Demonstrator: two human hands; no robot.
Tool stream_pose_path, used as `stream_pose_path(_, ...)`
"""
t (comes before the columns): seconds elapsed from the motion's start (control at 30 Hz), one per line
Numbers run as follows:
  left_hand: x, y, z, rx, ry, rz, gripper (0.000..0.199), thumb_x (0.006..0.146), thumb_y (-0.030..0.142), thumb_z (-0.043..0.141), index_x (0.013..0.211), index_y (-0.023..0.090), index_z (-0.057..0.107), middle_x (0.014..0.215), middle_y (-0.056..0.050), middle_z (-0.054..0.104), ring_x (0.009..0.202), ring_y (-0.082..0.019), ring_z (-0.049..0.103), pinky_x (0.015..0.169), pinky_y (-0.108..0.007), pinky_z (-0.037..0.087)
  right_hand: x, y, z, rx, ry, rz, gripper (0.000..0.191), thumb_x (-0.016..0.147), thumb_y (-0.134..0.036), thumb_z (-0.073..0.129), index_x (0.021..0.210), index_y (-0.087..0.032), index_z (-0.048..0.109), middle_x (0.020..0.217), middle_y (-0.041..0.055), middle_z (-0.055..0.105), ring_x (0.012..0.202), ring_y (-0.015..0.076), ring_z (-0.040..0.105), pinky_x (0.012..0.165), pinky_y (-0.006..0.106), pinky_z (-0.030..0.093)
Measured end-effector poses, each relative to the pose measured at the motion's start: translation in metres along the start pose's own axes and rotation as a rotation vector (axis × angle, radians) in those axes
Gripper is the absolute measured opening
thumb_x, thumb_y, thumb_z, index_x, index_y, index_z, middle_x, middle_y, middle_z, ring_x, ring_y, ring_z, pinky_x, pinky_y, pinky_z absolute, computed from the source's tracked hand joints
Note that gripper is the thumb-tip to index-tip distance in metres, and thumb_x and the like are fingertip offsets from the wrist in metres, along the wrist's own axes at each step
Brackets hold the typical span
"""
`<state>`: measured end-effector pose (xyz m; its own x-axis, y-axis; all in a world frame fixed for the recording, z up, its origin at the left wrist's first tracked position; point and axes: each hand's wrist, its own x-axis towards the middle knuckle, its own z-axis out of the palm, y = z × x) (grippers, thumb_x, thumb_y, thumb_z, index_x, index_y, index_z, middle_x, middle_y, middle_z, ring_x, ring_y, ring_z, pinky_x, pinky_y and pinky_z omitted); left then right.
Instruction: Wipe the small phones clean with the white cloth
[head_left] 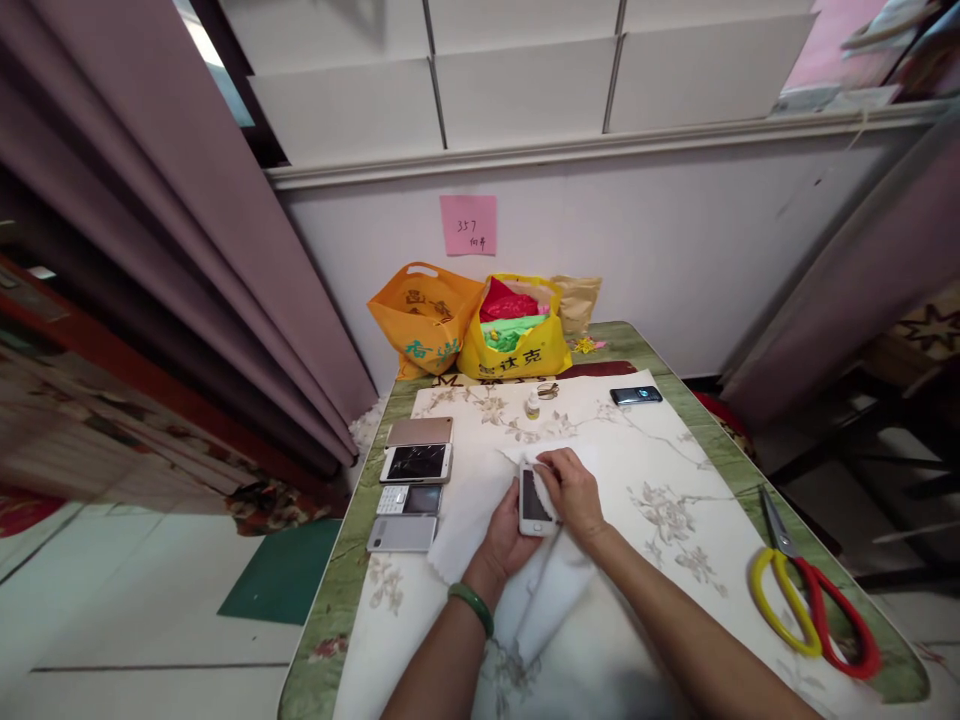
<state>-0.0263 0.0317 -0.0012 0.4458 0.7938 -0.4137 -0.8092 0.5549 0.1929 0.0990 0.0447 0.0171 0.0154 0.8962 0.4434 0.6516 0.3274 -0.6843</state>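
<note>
White phone (531, 508), gripped by left hand (508, 537) fingers; right hand (576, 492) fingers seem to pinch white cloth (536, 592) against it.

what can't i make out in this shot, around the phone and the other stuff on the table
Head view: part of the white phone's screen, covered by the white cloth in the right hand.
Head view: the phone's back, turned away toward the left hand.
Head view: the small bottle's label, too small to read.
Head view: the yellow bag's bottom, hidden by its contents.
</note>
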Motion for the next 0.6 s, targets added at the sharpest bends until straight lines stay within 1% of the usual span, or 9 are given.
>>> stream_pose_path(0.07,-0.001,0.000,-0.001,0.004,-0.004,0.001,0.025,0.089,0.030,0.056,0.098,0.008,0.066,0.096,-0.008,0.071,0.088,-0.014,0.066,0.089,-0.024,0.048,-0.012,0.000,-0.005,0.058,-0.098,-0.062,0.019,0.093,-0.033,0.050,0.098,-0.023,0.065,0.090,0.0054,0.063,0.084,0.0185,0.061,0.076,0.029,0.049)
stream_pose_path(0.17,-0.002,0.001,-0.001,0.033,-0.018,-0.017,0.030,0.089,0.034,0.056,0.099,0.008,0.066,0.097,-0.010,0.070,0.090,-0.017,0.066,0.090,-0.028,0.048,-0.031,0.001,-0.012,0.165,-0.328,-0.189,0.017,0.093,-0.033,0.052,0.097,-0.025,0.067,0.091,0.0044,0.064,0.083,0.0173,0.062,0.075,0.028,0.049)
stream_pose_path(0.2,-0.002,0.001,0.000,0.050,-0.020,-0.022,0.031,0.089,0.035,0.056,0.100,0.008,0.066,0.098,-0.011,0.070,0.091,-0.018,0.066,0.090,-0.029,0.049,-0.033,0.002,-0.013,0.181,-0.365,-0.197,0.017,0.092,-0.034,0.053,0.096,-0.026,0.068,0.090,0.0039,0.065,0.082,0.0169,0.062,0.074,0.027,0.049)
stream_pose_path(0.23,-0.002,0.001,0.001,0.065,-0.023,-0.015,0.031,0.089,0.035,0.056,0.101,0.008,0.066,0.098,-0.011,0.070,0.091,-0.019,0.066,0.090,-0.030,0.049,-0.032,0.004,-0.013,0.184,-0.364,-0.177,0.017,0.091,-0.035,0.054,0.095,-0.026,0.068,0.090,0.0035,0.065,0.081,0.0168,0.062,0.073,0.027,0.048)
stream_pose_path(0.3,-0.003,0.000,0.004,0.092,-0.025,0.015,0.030,0.089,0.035,0.056,0.101,0.010,0.066,0.099,-0.010,0.071,0.091,-0.018,0.066,0.091,-0.031,0.049,-0.023,0.008,-0.012,0.171,-0.267,-0.066,0.017,0.089,-0.037,0.057,0.092,-0.025,0.069,0.086,0.0034,0.065,0.076,0.0168,0.060,0.070,0.028,0.047)
stream_pose_path(0.37,-0.004,-0.001,0.006,0.132,-0.019,0.023,0.030,0.089,0.036,0.056,0.104,0.012,0.066,0.099,-0.009,0.071,0.090,-0.018,0.066,0.092,-0.034,0.050,-0.008,0.014,-0.008,0.187,-0.101,0.096,0.020,0.085,-0.041,0.060,0.088,-0.023,0.069,0.081,0.0035,0.064,0.070,0.0171,0.058,0.068,0.029,0.046)
stream_pose_path(0.47,-0.008,-0.004,0.006,0.219,0.010,0.000,0.036,0.087,0.042,0.058,0.110,0.014,0.063,0.103,-0.010,0.070,0.091,-0.022,0.066,0.088,-0.044,0.052,0.013,0.020,-0.004,0.397,0.100,0.371,0.028,0.079,-0.047,0.065,0.085,-0.020,0.067,0.076,0.0025,0.063,0.067,0.0170,0.056,0.065,0.029,0.046)
stream_pose_path(0.53,-0.010,-0.005,0.004,0.274,0.043,0.020,0.040,0.086,0.044,0.059,0.111,0.014,0.061,0.104,-0.012,0.070,0.090,-0.023,0.066,0.080,-0.044,0.055,0.019,0.021,-0.004,0.632,0.136,0.509,0.032,0.075,-0.050,0.067,0.087,-0.020,0.064,0.074,0.0004,0.063,0.065,0.0162,0.055,0.062,0.027,0.045)
stream_pose_path(0.6,-0.010,-0.006,0.003,0.323,0.065,0.045,0.041,0.084,0.046,0.061,0.108,0.013,0.061,0.096,-0.011,0.070,0.081,-0.022,0.067,0.069,-0.039,0.057,0.019,0.019,-0.006,0.828,0.066,0.577,0.036,0.072,-0.052,0.070,0.088,-0.021,0.062,0.071,-0.0017,0.062,0.062,0.0148,0.054,0.057,0.025,0.044)
